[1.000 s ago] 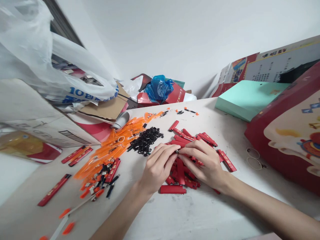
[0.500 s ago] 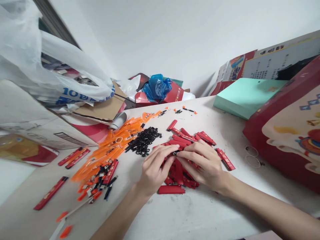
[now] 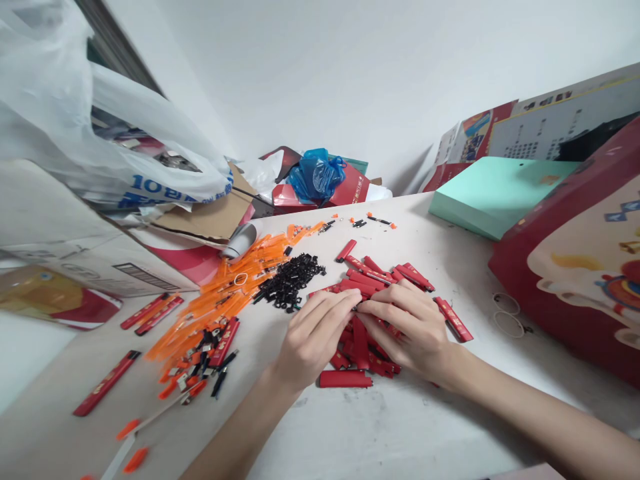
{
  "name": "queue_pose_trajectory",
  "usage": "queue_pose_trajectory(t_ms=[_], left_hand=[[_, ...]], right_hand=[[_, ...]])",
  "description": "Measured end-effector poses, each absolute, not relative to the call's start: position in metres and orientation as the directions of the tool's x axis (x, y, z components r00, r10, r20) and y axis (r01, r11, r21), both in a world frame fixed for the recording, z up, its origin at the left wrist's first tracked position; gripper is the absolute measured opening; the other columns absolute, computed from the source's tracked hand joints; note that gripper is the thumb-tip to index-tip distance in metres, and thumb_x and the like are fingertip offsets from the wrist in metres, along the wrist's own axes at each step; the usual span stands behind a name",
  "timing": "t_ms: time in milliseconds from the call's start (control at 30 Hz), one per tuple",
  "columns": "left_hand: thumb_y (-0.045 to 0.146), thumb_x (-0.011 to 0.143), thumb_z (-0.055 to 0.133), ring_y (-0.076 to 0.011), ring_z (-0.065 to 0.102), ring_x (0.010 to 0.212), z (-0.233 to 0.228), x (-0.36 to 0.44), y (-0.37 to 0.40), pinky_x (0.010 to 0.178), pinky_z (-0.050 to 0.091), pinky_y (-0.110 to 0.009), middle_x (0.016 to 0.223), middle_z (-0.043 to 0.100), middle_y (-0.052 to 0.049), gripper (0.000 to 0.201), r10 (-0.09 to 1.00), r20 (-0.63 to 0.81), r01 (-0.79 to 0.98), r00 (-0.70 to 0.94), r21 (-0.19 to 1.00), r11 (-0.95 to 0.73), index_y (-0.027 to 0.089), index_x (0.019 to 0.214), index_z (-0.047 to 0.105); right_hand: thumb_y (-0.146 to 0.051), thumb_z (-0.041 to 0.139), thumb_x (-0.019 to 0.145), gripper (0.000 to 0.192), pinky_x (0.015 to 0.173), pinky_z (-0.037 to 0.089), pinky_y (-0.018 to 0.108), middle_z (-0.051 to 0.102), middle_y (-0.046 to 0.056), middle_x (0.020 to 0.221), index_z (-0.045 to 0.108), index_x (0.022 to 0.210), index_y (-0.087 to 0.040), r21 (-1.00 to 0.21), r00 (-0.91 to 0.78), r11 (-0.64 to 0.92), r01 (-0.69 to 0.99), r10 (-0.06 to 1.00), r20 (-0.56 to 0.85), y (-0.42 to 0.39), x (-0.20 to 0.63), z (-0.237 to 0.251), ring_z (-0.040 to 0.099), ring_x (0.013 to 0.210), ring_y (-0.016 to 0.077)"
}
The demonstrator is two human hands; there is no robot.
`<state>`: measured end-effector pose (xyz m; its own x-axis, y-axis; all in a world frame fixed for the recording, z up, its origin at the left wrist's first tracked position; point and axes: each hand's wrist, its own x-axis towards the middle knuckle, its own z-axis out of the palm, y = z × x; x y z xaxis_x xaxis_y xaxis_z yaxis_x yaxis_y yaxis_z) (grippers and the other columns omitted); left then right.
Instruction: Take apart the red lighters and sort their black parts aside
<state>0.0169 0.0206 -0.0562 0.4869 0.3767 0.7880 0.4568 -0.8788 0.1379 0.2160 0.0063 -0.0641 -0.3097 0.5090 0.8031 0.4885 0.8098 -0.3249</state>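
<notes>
Both my hands are down on the pile of red lighter shells in the middle of the table. My left hand and right hand meet fingertip to fingertip, pinching what looks like one small piece between them right over the pile, too tiny and hidden to make out. At about 10 o'clock from my hands sits a heap of little black parts, and further out that way, the orange plastic strips. A mint green box is off at 2 o'clock, with a blue bag at 12 o'clock by the wall.
</notes>
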Motion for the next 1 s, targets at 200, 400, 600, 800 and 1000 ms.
queue_pose_trajectory(t_ms=[200, 400, 600, 800, 1000], left_hand=[[-0.005, 0.090, 0.058, -0.0223, 0.072, 0.099, -0.053, 0.019, 0.017, 0.087, 0.062, -0.038, 0.106, 0.076, -0.013, 0.040, 0.388, 0.779, 0.473, 0.492, 0.135, -0.871, 0.010, 0.126, 0.062], [-0.004, 0.090, 0.059, -0.0186, 0.071, 0.093, -0.056, 0.024, 0.015, 0.086, 0.061, -0.035, 0.104, 0.076, -0.008, 0.038, 0.453, 0.783, 0.444, 0.426, 0.256, -0.859, 0.015, 0.122, 0.064], [0.000, 0.090, 0.062, -0.0172, 0.072, 0.092, -0.059, 0.025, 0.017, 0.087, 0.061, -0.034, 0.102, 0.077, -0.006, 0.035, 0.487, 0.786, 0.423, 0.382, 0.320, -0.848, 0.018, 0.119, 0.065], [0.000, 0.090, 0.061, -0.0175, 0.073, 0.092, -0.057, 0.023, 0.017, 0.087, 0.061, -0.035, 0.104, 0.077, -0.006, 0.036, 0.481, 0.784, 0.413, 0.393, 0.317, -0.854, 0.019, 0.121, 0.065], [-0.002, 0.090, 0.060, -0.0173, 0.072, 0.094, -0.057, 0.023, 0.017, 0.089, 0.060, -0.034, 0.105, 0.077, -0.006, 0.038, 0.481, 0.781, 0.403, 0.398, 0.322, -0.857, 0.018, 0.122, 0.065]], right_hand=[[-0.009, 0.059, 0.096, 0.016, 0.067, 0.048, 0.034, 0.071, 0.010, 0.093, 0.067, 0.109, -0.014, -0.331, -0.347, 0.817, 0.472, 0.517, 0.782, 0.006, 0.218, -0.057, 0.059, 0.075, 0.0171], [-0.013, 0.057, 0.096, 0.010, 0.066, 0.049, 0.033, 0.068, 0.008, 0.088, 0.066, 0.099, -0.017, -0.363, -0.337, 0.815, 0.452, 0.532, 0.776, 0.007, 0.217, -0.054, 0.058, 0.074, 0.0177], [-0.016, 0.058, 0.096, 0.005, 0.067, 0.051, 0.032, 0.068, 0.007, 0.085, 0.064, 0.097, -0.017, -0.448, -0.280, 0.793, 0.413, 0.578, 0.766, 0.006, 0.214, -0.056, 0.059, 0.075, 0.0177], [-0.014, 0.057, 0.095, 0.010, 0.065, 0.052, 0.030, 0.069, 0.007, 0.087, 0.066, 0.099, -0.018, -0.373, -0.283, 0.817, 0.440, 0.520, 0.806, 0.005, 0.214, -0.052, 0.060, 0.074, 0.0168], [-0.014, 0.061, 0.094, 0.006, 0.065, 0.051, 0.031, 0.069, 0.007, 0.085, 0.064, 0.099, -0.017, -0.389, -0.269, 0.811, 0.437, 0.530, 0.804, 0.005, 0.214, -0.054, 0.061, 0.074, 0.0172]])
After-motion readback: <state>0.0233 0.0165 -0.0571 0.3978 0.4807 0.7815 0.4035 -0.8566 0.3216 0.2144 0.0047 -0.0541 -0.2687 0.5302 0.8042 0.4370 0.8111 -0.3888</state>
